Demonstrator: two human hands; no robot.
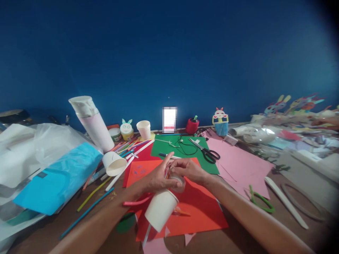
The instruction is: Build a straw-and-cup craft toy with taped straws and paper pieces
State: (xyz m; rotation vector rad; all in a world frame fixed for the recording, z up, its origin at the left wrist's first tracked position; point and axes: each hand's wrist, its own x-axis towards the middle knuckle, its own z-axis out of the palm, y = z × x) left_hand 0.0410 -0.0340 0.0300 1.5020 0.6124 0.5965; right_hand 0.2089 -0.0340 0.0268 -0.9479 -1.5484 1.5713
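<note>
Over the orange paper point(206, 208), my left hand point(160, 178) is wrapped round what looks like a roll of clear tape point(178, 179), thumb along its near side. My right hand point(189, 170) meets it from the other side, fingertips pinched at the roll's upper edge; the exact spot they grip is hidden. Just below the hands a white paper cup point(161, 210) lies tilted, with a thin pale stick point(146, 235) by its lower end. A pink-red strip point(136, 202) shows beside my left wrist.
Black-handled scissors point(210, 155) lie on green paper point(161, 145). Another white cup point(114, 163) rests on its side near scattered coloured sticks. A tall white cylinder point(95, 127), a bunny-faced cup point(220, 123) and plastic bags point(55, 137) stand around. Pink paper point(238, 158) covers the right.
</note>
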